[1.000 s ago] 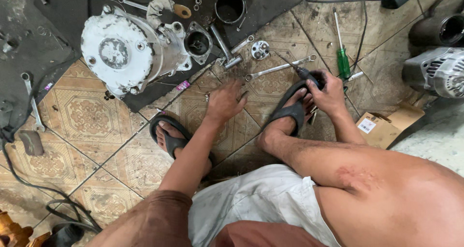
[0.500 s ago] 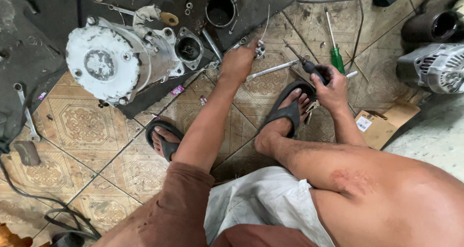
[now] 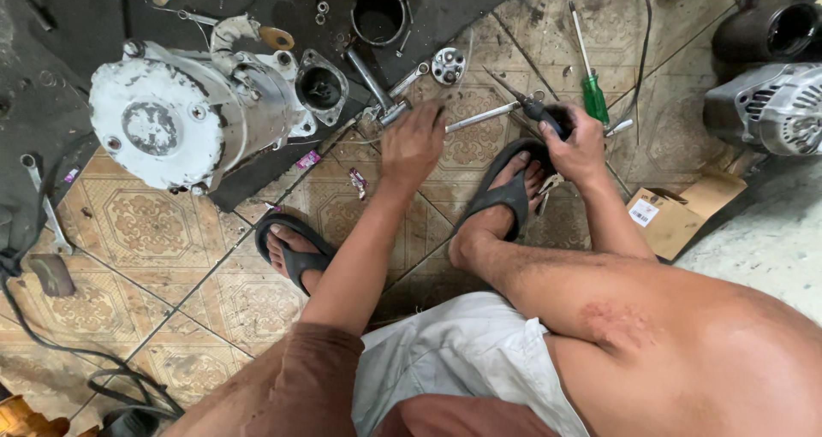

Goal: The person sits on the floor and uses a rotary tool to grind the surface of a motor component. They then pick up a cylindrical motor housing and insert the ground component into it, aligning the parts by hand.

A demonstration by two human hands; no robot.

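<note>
Head view: left hand (image 3: 413, 143) lies open on the floor (image 3: 154, 231) touching a socket wrench (image 3: 374, 84); right hand (image 3: 578, 150) holds a black-handled tool (image 3: 535, 107).

Worn patterned floor tiles (image 3: 145, 231) in tan and brown, partly covered by a dark greasy mat (image 3: 77, 26), under daylight.

Single head cam, looks steeply down at tiled floor (image 3: 145, 223), close over the person's knees and hands.

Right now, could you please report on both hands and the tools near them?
Left hand open, reaching at socket extension bar. Right hand shut on dark-handled tool. Green screwdriver lies beside.
</note>
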